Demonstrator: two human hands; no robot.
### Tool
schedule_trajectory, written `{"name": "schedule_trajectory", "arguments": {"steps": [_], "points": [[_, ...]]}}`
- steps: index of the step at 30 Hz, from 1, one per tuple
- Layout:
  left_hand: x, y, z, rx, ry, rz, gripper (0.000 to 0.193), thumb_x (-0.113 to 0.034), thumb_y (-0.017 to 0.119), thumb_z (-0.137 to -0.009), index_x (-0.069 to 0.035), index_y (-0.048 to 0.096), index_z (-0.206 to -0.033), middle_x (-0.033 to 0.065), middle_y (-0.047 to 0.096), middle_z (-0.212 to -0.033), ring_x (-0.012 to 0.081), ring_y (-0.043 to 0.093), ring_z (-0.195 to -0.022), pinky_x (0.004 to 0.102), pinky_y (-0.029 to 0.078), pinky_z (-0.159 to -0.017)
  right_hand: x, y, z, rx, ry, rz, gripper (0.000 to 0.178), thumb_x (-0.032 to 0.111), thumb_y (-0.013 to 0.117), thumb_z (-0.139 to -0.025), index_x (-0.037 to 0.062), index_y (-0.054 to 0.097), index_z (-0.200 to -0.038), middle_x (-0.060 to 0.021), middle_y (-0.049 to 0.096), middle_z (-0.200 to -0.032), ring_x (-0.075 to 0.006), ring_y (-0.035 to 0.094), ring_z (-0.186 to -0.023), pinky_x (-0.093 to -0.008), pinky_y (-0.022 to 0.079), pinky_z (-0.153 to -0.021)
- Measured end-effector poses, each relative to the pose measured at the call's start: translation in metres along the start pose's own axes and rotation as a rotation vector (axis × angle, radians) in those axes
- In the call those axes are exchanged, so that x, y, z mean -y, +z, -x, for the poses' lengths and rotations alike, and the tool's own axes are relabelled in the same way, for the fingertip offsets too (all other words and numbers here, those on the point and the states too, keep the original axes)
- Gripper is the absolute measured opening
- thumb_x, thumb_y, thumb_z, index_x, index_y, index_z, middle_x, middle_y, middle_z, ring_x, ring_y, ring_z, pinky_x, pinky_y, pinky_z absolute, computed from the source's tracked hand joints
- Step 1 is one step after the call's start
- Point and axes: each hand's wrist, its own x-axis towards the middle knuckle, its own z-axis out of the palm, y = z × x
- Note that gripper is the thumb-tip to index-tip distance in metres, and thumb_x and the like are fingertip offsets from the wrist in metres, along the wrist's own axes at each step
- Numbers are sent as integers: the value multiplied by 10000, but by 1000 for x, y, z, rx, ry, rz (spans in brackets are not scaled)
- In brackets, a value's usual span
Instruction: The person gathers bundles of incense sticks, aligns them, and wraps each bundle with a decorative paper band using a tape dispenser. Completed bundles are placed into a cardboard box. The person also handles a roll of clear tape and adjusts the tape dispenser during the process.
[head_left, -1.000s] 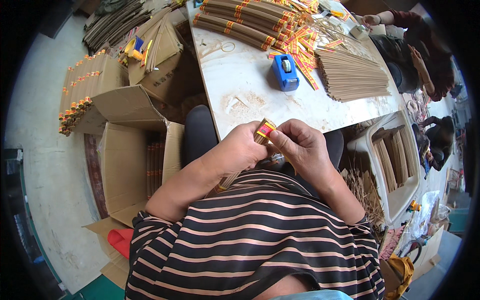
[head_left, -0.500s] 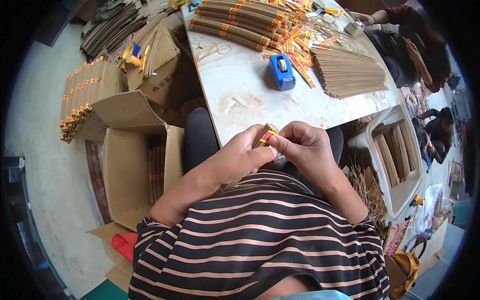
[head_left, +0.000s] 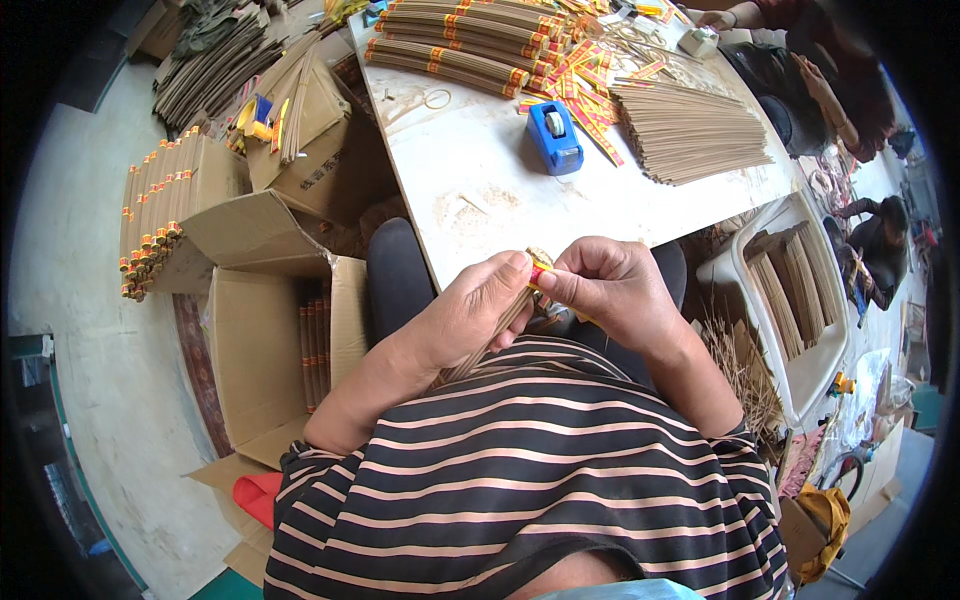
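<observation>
In front of my waist, my left hand is closed round a bundle of thin brown incense sticks, which slants with its upper end toward the table. A red and yellow paper band lies against the bundle near that end. My left thumb presses beside the band. The thumb and fingers of my right hand pinch the band on its right side. The lower part of the bundle passes behind my left wrist. Beyond my hands, a blue tape dispenser stands on the white table.
Banded incense bundles, loose paper bands and a fan of loose sticks lie on the table. An open cardboard box stands at my left, a white tub with sticks at my right. Another person's arm shows far right.
My left thumb has shifted up toward the bundle's end. More of the band is wrapped round and less of it shows. The view has moved slightly.
</observation>
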Motion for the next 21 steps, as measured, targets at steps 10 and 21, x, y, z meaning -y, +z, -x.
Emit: {"name": "schedule_trajectory", "arguments": {"steps": [10, 21], "points": [[-5, 5, 3, -42, -23, -20, 510, -494, 256, -936, -27, 462, -927, 23, 473, -655, 59, 422, -518, 167, 346, -458, -13, -1, -4, -5, -129, 20, 171, 151, 682, -780, 18, 578, -750, 16, 568, -631, -22, 464, -545, -156, 361, -459], [-6, 18, 9, -189, 23, -205, 475, -452, 245, -949, -25, 452, -945, 8, 453, -659, 49, 413, -529, 166, 362, -485, -29, -1, -19, -227, -458, 109, 312, 215, 780, -657, 44, 531, -735, 24, 498, -708, -78, 453, -683, -218, 405, -637]]}}
